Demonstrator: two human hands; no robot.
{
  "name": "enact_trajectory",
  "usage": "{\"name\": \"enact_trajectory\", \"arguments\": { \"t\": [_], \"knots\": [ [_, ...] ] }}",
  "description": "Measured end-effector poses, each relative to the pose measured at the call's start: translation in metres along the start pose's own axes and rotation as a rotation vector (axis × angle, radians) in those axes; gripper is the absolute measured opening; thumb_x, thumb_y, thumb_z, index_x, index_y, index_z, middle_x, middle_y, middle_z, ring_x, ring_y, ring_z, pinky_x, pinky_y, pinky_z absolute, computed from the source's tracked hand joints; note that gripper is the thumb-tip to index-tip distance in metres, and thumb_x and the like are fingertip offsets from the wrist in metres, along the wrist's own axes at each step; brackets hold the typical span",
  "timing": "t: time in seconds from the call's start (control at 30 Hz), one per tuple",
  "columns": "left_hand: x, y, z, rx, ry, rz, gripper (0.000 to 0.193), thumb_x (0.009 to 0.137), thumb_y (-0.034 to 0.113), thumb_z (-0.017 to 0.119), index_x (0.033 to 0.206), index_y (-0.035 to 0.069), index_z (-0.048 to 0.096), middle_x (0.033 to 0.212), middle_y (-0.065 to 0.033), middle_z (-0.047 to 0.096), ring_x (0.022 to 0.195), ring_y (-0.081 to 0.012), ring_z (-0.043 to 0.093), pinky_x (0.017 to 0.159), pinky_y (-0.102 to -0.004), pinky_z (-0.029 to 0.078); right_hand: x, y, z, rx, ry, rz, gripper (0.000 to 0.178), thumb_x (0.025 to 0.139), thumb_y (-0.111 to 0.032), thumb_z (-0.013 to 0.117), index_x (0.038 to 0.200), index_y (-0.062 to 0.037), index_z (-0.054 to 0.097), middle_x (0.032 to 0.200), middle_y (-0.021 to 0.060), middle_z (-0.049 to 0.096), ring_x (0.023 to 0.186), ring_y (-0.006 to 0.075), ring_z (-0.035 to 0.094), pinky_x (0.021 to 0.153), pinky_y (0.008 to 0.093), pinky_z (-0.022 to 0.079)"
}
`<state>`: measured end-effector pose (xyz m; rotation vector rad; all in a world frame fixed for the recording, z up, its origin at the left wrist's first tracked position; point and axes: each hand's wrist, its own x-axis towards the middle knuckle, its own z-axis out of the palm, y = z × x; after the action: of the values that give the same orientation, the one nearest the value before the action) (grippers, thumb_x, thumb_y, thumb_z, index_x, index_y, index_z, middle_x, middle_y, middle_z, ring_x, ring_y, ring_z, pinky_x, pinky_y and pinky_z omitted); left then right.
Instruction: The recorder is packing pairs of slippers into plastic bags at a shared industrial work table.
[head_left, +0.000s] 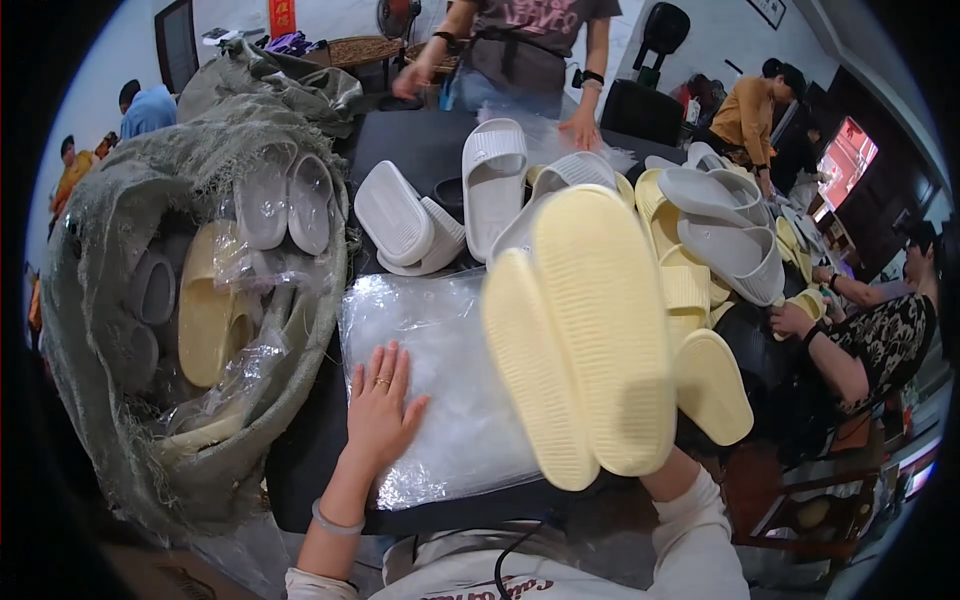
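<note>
My left hand lies flat, fingers spread, on a stack of clear plastic bags on the dark table. A pair of pale yellow slippers is raised in front of me, ribbed soles facing me. Behind them my right hand holds the pair; its fingers are hidden by the soles and only the wrist area shows. Just right of the pair, another yellow slipper lies among loose ones. Grey slippers stand beyond the bags, and an upright grey slipper is beside them.
At the left, a large woven sack gapes with bagged grey and yellow slippers inside. A heap of grey slippers covers the table's right side. Across the table stands a person, one hand on plastic. More people sit and stand at the right.
</note>
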<state>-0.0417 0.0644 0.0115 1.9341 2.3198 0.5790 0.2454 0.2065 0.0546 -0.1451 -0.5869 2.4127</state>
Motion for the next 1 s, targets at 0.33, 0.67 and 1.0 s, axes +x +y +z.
{"name": "enact_trajectory", "arguments": {
  "t": [0.33, 0.67, 1.0],
  "knots": [
    [-0.002, -0.001, 0.000, 0.005, 0.022, -0.030, 0.065, 0.086, 0.041, 0.054, 0.138, 0.005, 0.040, 0.149, -0.0205, 0.025, 0.138, -0.0377, 0.021, 0.111, -0.0502, 0.016, 0.077, 0.044, 0.026, 0.096, 0.029, -0.046, 0.044, 0.095, -0.032, 0.050, 0.130, -0.0047, 0.045, 0.125, 0.0082, 0.055, 0.106, 0.0196, 0.057, 0.090, 0.0340, 0.049],
    [0.006, 0.005, 0.003, 0.000, 0.004, -0.062, 0.065, 0.084, 0.042, 0.055, 0.137, 0.006, 0.042, 0.150, -0.0202, 0.023, 0.139, -0.0374, 0.018, 0.111, -0.0520, 0.012, 0.030, -0.015, -0.012, -0.054, 0.120, -0.061, 0.039, 0.099, -0.030, 0.038, 0.124, -0.0034, 0.050, 0.107, 0.0075, 0.061, 0.091, 0.0198, 0.059, 0.081, 0.0287, 0.049],
    [0.003, 0.009, -0.003, 0.117, -0.099, -0.104, 0.063, 0.089, 0.038, 0.050, 0.141, 0.006, 0.035, 0.152, -0.0168, 0.020, 0.141, -0.0342, 0.014, 0.112, -0.0497, 0.010, 0.044, 0.033, 0.026, -1.794, 0.383, -0.485, 0.028, 0.087, -0.018, 0.056, 0.104, 0.0035, 0.050, 0.102, 0.0218, 0.053, 0.086, 0.0387, 0.057, 0.076, 0.0462, 0.047]
  ]
}}
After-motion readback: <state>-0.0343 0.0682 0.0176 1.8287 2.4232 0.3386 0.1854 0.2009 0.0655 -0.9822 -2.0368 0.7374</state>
